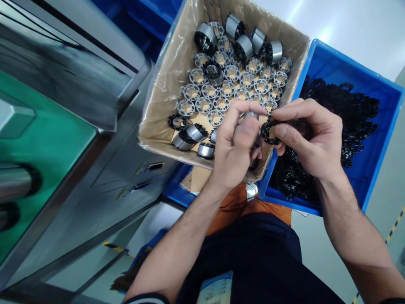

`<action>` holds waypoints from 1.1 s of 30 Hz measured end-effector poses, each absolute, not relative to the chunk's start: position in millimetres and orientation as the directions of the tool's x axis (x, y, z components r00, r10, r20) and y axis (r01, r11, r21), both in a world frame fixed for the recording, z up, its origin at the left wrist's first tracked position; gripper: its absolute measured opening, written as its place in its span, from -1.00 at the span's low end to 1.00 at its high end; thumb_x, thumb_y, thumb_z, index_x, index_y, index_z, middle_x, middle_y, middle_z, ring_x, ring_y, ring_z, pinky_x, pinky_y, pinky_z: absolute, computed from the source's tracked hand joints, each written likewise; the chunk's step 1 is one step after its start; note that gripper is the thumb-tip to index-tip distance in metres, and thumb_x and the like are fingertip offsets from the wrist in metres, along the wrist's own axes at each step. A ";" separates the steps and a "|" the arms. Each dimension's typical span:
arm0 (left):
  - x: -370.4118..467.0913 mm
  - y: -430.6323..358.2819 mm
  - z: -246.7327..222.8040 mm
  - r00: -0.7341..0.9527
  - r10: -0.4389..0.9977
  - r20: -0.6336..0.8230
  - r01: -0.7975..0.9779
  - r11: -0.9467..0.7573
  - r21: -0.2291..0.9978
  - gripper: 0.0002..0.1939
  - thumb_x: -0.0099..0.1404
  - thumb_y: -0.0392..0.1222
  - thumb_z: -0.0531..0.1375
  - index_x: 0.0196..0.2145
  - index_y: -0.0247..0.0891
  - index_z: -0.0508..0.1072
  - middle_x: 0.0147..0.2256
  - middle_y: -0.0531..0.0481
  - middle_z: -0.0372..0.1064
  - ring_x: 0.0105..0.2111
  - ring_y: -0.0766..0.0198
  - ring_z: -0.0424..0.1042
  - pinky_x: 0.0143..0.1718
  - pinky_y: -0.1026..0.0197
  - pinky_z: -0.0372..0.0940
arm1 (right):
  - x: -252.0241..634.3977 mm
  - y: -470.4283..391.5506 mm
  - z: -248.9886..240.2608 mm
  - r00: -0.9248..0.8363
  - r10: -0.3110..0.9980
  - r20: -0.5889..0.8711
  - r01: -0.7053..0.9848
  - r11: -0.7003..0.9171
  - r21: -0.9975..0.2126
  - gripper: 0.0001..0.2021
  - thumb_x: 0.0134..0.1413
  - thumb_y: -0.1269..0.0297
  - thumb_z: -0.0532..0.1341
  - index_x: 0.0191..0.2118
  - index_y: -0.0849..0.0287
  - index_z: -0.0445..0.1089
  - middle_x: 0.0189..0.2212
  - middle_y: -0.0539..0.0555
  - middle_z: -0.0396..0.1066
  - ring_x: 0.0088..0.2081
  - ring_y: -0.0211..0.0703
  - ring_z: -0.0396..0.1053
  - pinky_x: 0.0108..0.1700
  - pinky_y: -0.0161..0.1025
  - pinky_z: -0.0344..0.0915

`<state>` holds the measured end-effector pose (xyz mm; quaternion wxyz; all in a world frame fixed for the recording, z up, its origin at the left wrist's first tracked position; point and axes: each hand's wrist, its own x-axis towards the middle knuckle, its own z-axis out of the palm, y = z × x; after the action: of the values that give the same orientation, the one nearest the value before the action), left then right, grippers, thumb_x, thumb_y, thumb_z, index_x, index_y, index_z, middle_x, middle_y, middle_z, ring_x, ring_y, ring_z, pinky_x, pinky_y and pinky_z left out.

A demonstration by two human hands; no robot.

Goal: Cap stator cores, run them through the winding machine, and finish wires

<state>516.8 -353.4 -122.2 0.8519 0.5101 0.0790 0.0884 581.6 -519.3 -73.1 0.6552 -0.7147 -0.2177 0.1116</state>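
Note:
My left hand is curled over the near right part of a lined cardboard box. Its fingers close on a silver metal ring core, mostly hidden by them and blurred. Just to the right, my right hand pinches a black toothed plastic ring between thumb and fingers. The two hands are close together, with the black ring facing the left hand. Beneath them, slotted metal ring cores stand on end in rows inside the box. Several cores with black end rings lie tilted at its far side.
A blue bin heaped with black plastic rings stands to the right, against the box. On the left is a metal machine with a green top. More fitted cores lie in the box's near left corner.

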 end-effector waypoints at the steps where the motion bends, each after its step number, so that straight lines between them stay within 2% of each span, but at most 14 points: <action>1: 518.8 -352.2 -122.7 0.974 0.215 -0.079 -0.043 0.510 0.859 -0.50 0.53 0.44 0.41 0.10 0.02 0.59 -0.31 0.06 0.49 -0.51 0.32 0.43 -0.59 0.30 0.25 | 581.8 -519.6 -73.6 0.884 0.452 0.115 0.152 -0.046 -0.987 -0.81 0.43 0.10 0.61 0.07 -0.22 0.77 -0.04 -0.14 0.77 -0.40 -0.21 0.63 -0.39 -0.19 0.65; 4: 521.8 -351.4 -123.3 0.984 0.132 -0.119 0.031 0.530 0.847 -0.49 0.57 0.41 0.39 0.21 0.05 0.56 -0.20 0.01 0.53 -0.42 0.26 0.54 -0.53 0.29 0.34 | 582.3 -519.4 -77.1 0.896 0.429 0.117 0.155 -0.054 -0.986 -0.84 0.43 0.03 0.60 0.03 -0.23 0.74 -0.05 -0.11 0.78 -0.34 -0.12 0.68 -0.33 -0.12 0.70; 6: 520.7 -353.6 -124.0 0.987 0.139 -0.086 0.011 0.469 0.883 -0.48 0.63 0.48 0.29 0.13 0.01 0.55 -0.29 0.04 0.44 -0.49 0.32 0.44 -0.57 0.33 0.26 | 583.0 -519.6 -79.3 0.893 0.427 0.139 0.197 -0.094 -0.976 -0.87 0.40 -0.03 0.59 -0.05 -0.23 0.76 -0.04 -0.04 0.79 -0.26 0.00 0.72 -0.22 0.00 0.76; 8: 518.4 -356.0 -124.6 0.985 0.155 -0.073 -0.008 0.467 0.884 -0.47 0.68 0.51 0.20 0.04 -0.01 0.55 -0.35 0.07 0.34 -0.53 0.34 0.32 -0.58 0.31 0.24 | 583.9 -520.5 -80.1 0.887 0.439 0.145 0.238 -0.164 -0.957 -0.87 0.38 -0.07 0.58 -0.04 -0.28 0.79 0.01 0.01 0.79 -0.12 0.15 0.75 -0.08 0.14 0.80; 12: 514.9 -356.2 -123.3 0.988 0.095 -0.125 0.055 0.539 0.840 -0.57 0.68 0.42 0.25 0.03 0.04 0.58 -0.36 0.06 0.31 -0.52 0.28 0.25 -0.56 0.20 0.31 | 582.5 -521.5 -77.9 0.901 0.426 0.079 0.234 -0.325 -0.916 -0.75 0.34 -0.04 0.58 0.09 -0.41 0.80 0.08 0.01 0.80 0.08 0.31 0.73 0.08 0.31 0.80; 16: 513.2 -351.5 -119.1 0.987 0.053 -0.149 0.097 0.540 0.836 -0.63 0.64 0.37 0.33 0.08 0.09 0.61 -0.31 0.05 0.33 -0.50 0.30 0.23 -0.51 0.15 0.33 | 578.9 -520.5 -77.6 0.904 0.418 0.085 0.251 -0.361 -0.898 -0.68 0.28 -0.02 0.61 0.13 -0.41 0.78 0.14 -0.02 0.78 0.12 0.31 0.71 0.14 0.34 0.80; 21: 510.9 -348.5 -114.3 0.988 0.020 -0.153 0.123 0.499 0.858 -0.64 0.68 0.35 0.31 0.14 0.11 0.61 -0.35 0.06 0.25 -0.49 0.29 0.22 -0.46 0.11 0.32 | 580.1 -521.6 -78.6 0.907 0.402 0.124 0.288 -0.379 -0.879 -0.82 0.32 -0.04 0.58 0.00 -0.46 0.80 0.06 -0.01 0.80 0.15 0.37 0.70 0.17 0.42 0.77; 23: 510.8 -349.4 -114.6 0.991 0.018 -0.131 0.104 0.501 0.859 -0.66 0.70 0.33 0.29 0.13 0.10 0.60 -0.36 0.07 0.25 -0.50 0.29 0.21 -0.48 0.12 0.27 | 580.1 -520.9 -79.2 0.903 0.384 0.190 0.336 -0.360 -0.871 -0.90 0.40 -0.01 0.54 -0.04 -0.44 0.81 0.01 -0.01 0.80 0.10 0.31 0.71 0.16 0.37 0.77; 27: 512.5 -352.3 -118.9 0.993 0.018 -0.115 0.091 0.503 0.860 -0.58 0.69 0.41 0.26 0.10 0.06 0.59 -0.32 0.06 0.32 -0.52 0.31 0.23 -0.52 0.16 0.25 | 574.2 -513.4 -84.7 0.865 0.381 0.328 0.448 -0.291 -0.845 -0.87 0.49 0.15 0.49 -0.08 -0.31 0.83 -0.04 0.00 0.73 0.07 0.14 0.71 0.18 0.19 0.74; 30: 514.6 -352.6 -122.3 0.992 0.031 -0.125 0.101 0.424 0.900 -0.50 0.62 0.47 0.31 0.16 0.05 0.56 -0.30 0.05 0.39 -0.49 0.28 0.34 -0.48 0.18 0.33 | 571.7 -509.2 -86.5 0.862 0.390 0.323 0.456 -0.321 -0.830 -0.83 0.55 0.08 0.41 -0.03 -0.25 0.82 -0.06 0.07 0.69 0.14 0.19 0.70 0.19 0.23 0.74; 33: 516.0 -349.3 -122.8 0.997 0.072 -0.035 0.014 0.271 0.962 -0.49 0.56 0.38 0.41 0.18 0.01 0.52 -0.27 0.07 0.46 -0.43 0.26 0.41 -0.39 0.18 0.39 | 584.7 -520.7 -80.3 0.871 0.405 0.279 0.437 -0.376 -0.817 -0.80 0.58 0.00 0.37 0.05 -0.28 0.80 -0.02 0.09 0.72 0.06 0.23 0.70 0.17 0.27 0.73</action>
<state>516.0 -349.3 -122.8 0.7965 0.6034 0.0356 0.0180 584.7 -520.7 -80.3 0.4973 -0.8295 -0.2538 -0.0159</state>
